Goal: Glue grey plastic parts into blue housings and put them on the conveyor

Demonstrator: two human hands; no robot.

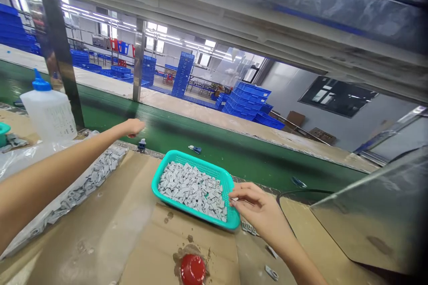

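Grey parts [190,190] heaped in teal tray [200,164] | right grip [257,205] pinching one | left grip [133,127] unclear

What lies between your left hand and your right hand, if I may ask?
Between the left hand and the right hand, the head view shows a teal mesh tray of small grey parts, resting on cardboard.

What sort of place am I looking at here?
Looks like a factory assembly line: a green conveyor belt, stacks of blue plastic crates, and a teal basket of small grey parts.
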